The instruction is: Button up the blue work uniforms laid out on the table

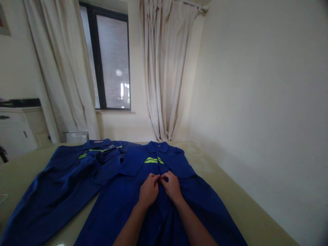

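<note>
A blue coverall (115,208) with yellow-green stripes across its chest lies spread face up, collar at the far end. Both hands meet at its front opening, around the waist. My left hand (149,189) is closed, thumb and fingertips pinching the fabric edge. Close beside it, my right hand (171,186) pinches the same opening from the other side. Whatever small fastener may sit between the fingertips is hidden. To the left lies a second blue coverall (56,188), crumpled in the middle, with similar stripes and a pale print.
The garments lie on a broad greenish-yellow surface (238,196) that runs up to a bare wall (266,102) on the right. Beige curtains (166,68) hang by a dark-framed window (114,61) beyond. A white cabinet (17,130) stands at the far left.
</note>
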Motion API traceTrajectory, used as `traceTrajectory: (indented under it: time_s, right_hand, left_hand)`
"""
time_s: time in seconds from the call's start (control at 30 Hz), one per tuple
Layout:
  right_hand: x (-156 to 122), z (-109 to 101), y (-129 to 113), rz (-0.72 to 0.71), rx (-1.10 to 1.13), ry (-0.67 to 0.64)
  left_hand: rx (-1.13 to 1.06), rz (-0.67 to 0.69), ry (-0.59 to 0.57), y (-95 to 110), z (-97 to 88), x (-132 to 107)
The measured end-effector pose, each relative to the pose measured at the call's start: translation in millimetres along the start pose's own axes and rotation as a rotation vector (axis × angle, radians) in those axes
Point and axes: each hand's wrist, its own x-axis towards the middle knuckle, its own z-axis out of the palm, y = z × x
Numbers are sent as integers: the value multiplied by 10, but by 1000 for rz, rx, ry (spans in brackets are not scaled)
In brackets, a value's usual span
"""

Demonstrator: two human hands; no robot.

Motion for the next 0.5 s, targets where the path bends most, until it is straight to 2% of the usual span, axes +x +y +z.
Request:
traceTrajectory:
  time_s: [0.27, 0.4, 0.5]
  right_hand:
    - [-343, -81, -142, -31, -114, -67]
    - [-520, -161, -253, 50, -239, -103]
    - [-514, -215, -383, 140, -372, -108]
  left_hand:
    - [126, -27, -32, 118, -62, -361]
    - [201, -50, -45, 225, -42, -632]
    - [201, -40, -50, 277, -36, -821]
